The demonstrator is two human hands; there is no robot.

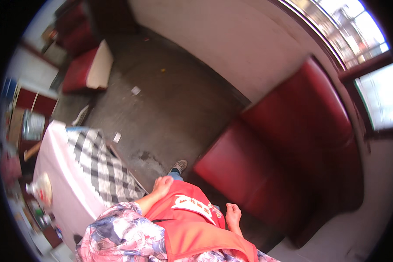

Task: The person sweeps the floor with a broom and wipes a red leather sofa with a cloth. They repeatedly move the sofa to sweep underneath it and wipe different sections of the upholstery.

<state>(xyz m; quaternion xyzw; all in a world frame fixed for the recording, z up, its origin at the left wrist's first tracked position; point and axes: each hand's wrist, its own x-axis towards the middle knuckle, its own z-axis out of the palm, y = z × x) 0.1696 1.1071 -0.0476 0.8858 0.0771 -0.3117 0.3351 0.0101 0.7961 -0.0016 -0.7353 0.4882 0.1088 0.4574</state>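
My left hand hangs at the left side of the red apron, close to the cloth. Its fingers are loosely curled, and no object shows in it. On the other side of the apron, my right hand hangs near the red padded bench seat, apart from it. Its fingers are bent too, with nothing visible in them; the palms of both hands are hidden. One patterned shoe shows on the dark floor ahead.
At my left stands a table with a pale pink cover and a black-and-white checked cloth. A clear plastic container sits on it. A red seat stands farther off. Paper scraps lie on the floor. Windows line the right wall.
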